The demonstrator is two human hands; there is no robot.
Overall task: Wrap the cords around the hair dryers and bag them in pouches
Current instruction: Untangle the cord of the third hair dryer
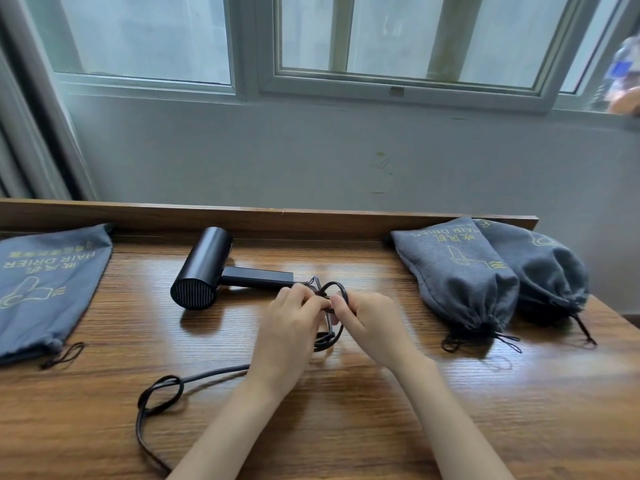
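— Where do we find the hair dryer?
— We see the black hair dryer (202, 268) lying on the wooden table (519, 410), just beyond both hands.
— And the hands?
— Our left hand (287, 327) and right hand (367, 327) pinch loops of its cord (214, 373). A flat pouch (45, 289) lies left, and a full pouch (457, 271) lies beside a second full pouch (550, 271) on the right.

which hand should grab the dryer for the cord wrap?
Left, probably. Both hands pinch the cord, but the hair dryer lies beside the left hand, handle near its fingers; the right hand would have to cross.
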